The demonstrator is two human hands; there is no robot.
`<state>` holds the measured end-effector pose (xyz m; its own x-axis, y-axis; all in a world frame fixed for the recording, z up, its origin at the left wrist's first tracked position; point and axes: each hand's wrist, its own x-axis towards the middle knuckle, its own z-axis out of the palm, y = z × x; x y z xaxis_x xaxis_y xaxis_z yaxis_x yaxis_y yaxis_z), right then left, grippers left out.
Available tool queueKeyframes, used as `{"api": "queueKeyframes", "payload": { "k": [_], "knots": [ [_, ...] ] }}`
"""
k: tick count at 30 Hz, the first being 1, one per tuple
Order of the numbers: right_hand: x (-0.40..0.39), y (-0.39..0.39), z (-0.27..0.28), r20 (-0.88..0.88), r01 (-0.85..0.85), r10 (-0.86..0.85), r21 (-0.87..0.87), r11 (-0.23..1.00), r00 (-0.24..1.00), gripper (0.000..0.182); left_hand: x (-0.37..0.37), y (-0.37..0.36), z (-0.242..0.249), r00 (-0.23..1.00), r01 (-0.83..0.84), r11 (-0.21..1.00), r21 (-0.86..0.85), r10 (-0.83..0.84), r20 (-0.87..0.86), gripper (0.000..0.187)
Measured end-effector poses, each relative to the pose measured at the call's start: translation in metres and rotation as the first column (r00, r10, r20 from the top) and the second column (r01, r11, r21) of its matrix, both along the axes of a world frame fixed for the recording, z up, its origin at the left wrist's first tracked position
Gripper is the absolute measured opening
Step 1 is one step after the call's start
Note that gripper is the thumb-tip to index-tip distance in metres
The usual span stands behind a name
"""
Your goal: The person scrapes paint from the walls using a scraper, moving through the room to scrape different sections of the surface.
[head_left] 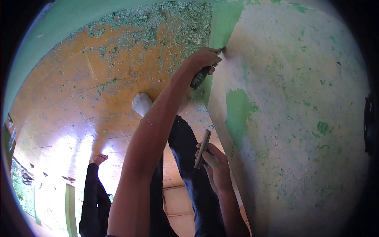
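Your left hand (202, 60), at upper center, has its fingers curled closed around a scraper (199, 78). The scraper's long axis runs diagonally: the dark handle's butt points to the lower left, and the thin blade (222, 50) points to the upper right, toward the wall (292, 98). Whether its tip touches the surface you cannot tell from here.

Your right hand (216, 162), below center, pinches 1 narrow gray block (202, 149) between thumb and fingers, with barely more gap than the block's thickness. That block stands lengthwise up the frame, its top end leaning slightly right.

A green paint patch (238, 114) remains on the pale wall between your 2 hands' heights. Paint flakes (185, 27) litter the orange tiled floor (67, 79), thickest at top center. Another person's bare foot (99, 158) shows at lower left.
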<state>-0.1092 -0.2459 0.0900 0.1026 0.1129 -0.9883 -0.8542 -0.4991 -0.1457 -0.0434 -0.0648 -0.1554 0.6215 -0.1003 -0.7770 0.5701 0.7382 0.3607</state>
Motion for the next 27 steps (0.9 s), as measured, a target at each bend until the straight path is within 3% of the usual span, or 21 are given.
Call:
{"api": "queueKeyframes", "payload": {
  "k": [5, 8, 9, 14, 17, 20, 22, 24, 27],
  "knots": [
    [0.002, 0.001, 0.002, 0.019, -0.019, 0.019, -0.012, 1.000, 1.000, 0.029, -0.006, -0.011, 0.038, 0.999, -0.024, 0.999, 0.032, 0.025, -0.030, 0.047],
    [0.002, 0.000, 0.001, 0.024, -0.016, 0.017, -0.017, 1.000, 1.000, 0.029, 0.004, -0.004, 0.012, 1.000, 0.005, 0.993, 0.119, -0.002, -0.020, 0.048],
    [0.001, 0.000, 0.001, 0.029, -0.023, 0.023, -0.010, 1.000, 0.999, 0.029, 0.006, 0.004, 0.005, 0.999, 0.047, 0.996, 0.077, -0.045, -0.031, 0.048],
    [-0.003, 0.007, 0.003, 0.019, -0.003, 0.003, 0.009, 1.000, 1.000, 0.029, 0.001, -0.008, 0.033, 0.999, 0.023, 0.986, 0.166, -0.029, 0.031, 0.050],
    [-0.002, 0.008, 0.003, 0.016, -0.024, 0.023, 0.014, 1.000, 1.000, 0.029, 0.006, -0.008, 0.019, 0.999, -0.053, 0.978, 0.203, 0.050, 0.017, 0.049],
    [0.001, 0.006, 0.003, 0.037, -0.049, 0.049, -0.001, 0.999, 0.998, 0.029, 0.022, 0.003, -0.012, 0.998, 0.001, 0.982, 0.191, 0.010, -0.056, 0.048],
    [0.003, 0.007, 0.003, 0.035, -0.041, 0.042, -0.010, 0.999, 0.999, 0.029, 0.016, 0.003, 0.017, 0.998, -0.009, 0.978, 0.209, 0.022, -0.056, 0.048],
    [0.006, 0.004, 0.005, 0.066, -0.017, 0.018, -0.004, 1.000, 0.998, 0.029, 0.003, 0.004, 0.056, 0.999, -0.047, 0.998, 0.050, 0.046, 0.017, 0.050],
    [0.003, 0.006, 0.004, 0.048, -0.022, 0.022, 0.004, 1.000, 0.999, 0.029, 0.011, 0.007, 0.029, 0.999, -0.051, 0.995, 0.080, 0.052, -0.010, 0.048]
  ]
}}
